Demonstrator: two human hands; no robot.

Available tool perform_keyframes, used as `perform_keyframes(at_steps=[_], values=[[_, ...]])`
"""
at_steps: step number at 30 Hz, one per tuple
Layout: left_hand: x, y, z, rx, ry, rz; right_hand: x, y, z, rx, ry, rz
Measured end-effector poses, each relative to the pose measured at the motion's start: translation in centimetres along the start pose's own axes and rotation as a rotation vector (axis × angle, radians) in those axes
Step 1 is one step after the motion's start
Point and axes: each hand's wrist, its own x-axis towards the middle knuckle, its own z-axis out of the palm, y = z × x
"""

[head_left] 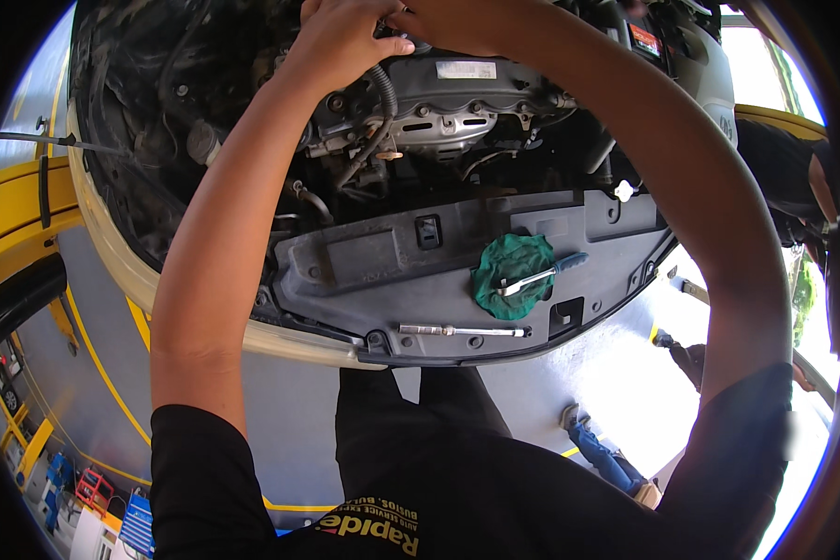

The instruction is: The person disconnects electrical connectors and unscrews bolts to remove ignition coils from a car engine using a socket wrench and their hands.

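Note:
Both my arms reach over the front of an open engine bay. At the top edge of the picture my left hand point(350, 39) is bent over the back of the engine, its thumb stretched to the right. My right hand point(457, 22) meets it there, fingers curled in close to the left ones. Whatever they grip is hidden by the hands and cut off by the picture's edge. Just below them lies the dark engine cover point(522, 77) with a white label. A corrugated hose point(385, 93) runs down beside my left thumb.
On the grey plastic front panel point(364, 303), a ratchet point(532, 278) rests on a green cloth point(488, 289). Nearer me lies a metal extension bar point(462, 330). A silver heat shield point(443, 133) sits below the engine cover. Yellow lift arms point(28, 201) and other people stand around.

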Motion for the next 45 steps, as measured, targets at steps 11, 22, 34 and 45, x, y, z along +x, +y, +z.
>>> perform_keyframes(at_steps=[11,22,34,45], values=[[0.8,0.2,0.1,-0.072,-0.041,0.007,-0.1,-0.3,0.3,-0.002,0.021,-0.008],[0.8,-0.2,-0.4,-0.024,-0.041,0.045,0.1,-0.3,0.1,-0.016,-0.007,0.009],[2.5,0.2,-1.3,-0.174,-0.283,-0.174,0.0,-0.2,0.1,0.042,0.052,0.043],[1.6,0.8,-1.5,-0.216,-0.128,-0.13,-0.3,-0.8,-0.2,0.041,-0.044,0.132]])
